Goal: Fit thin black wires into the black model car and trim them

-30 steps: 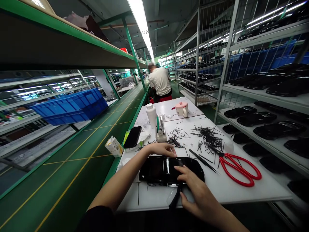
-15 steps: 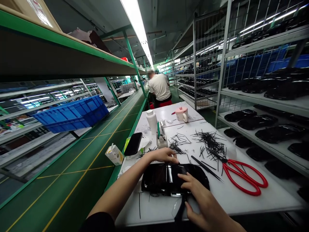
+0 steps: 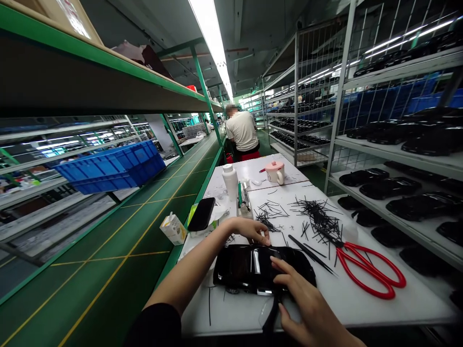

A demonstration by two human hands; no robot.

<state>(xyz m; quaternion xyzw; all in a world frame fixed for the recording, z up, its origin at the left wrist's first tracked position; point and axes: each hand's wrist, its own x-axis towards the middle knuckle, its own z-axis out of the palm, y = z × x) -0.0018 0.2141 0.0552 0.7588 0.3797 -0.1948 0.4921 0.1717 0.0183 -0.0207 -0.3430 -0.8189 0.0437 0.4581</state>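
Observation:
A glossy black model car [image 3: 238, 267] lies on the white table [image 3: 405, 308] close to me. At its far side is my left hand [image 3: 253, 231], fingers curled against the edge; whether they pinch anything small is hidden. My right hand [image 3: 302, 294] rests on the near right part of the car, fingertips on the body and the thumb lower, beside a black strip [image 3: 271, 315] that sticks out towards the table's front edge. A clear curved piece [image 3: 265, 311] lies next to that strip. Black tweezers [image 3: 311, 254] and red-handled scissors [image 3: 372, 270] lie to the right.
Many thin black strips [image 3: 316, 214] are scattered beyond the car. Further off stand a white bottle [image 3: 230, 180] and a pink-lidded mug [image 3: 275, 173]; a phone [image 3: 201, 214] lies left. A green conveyor [image 3: 144, 217] runs alongside, racks [image 3: 398, 144] stand right, and a person [image 3: 241, 131] sits ahead.
The view has shifted slightly. Both hands remain at the car in nearly the same pose, with only slight finger movement.

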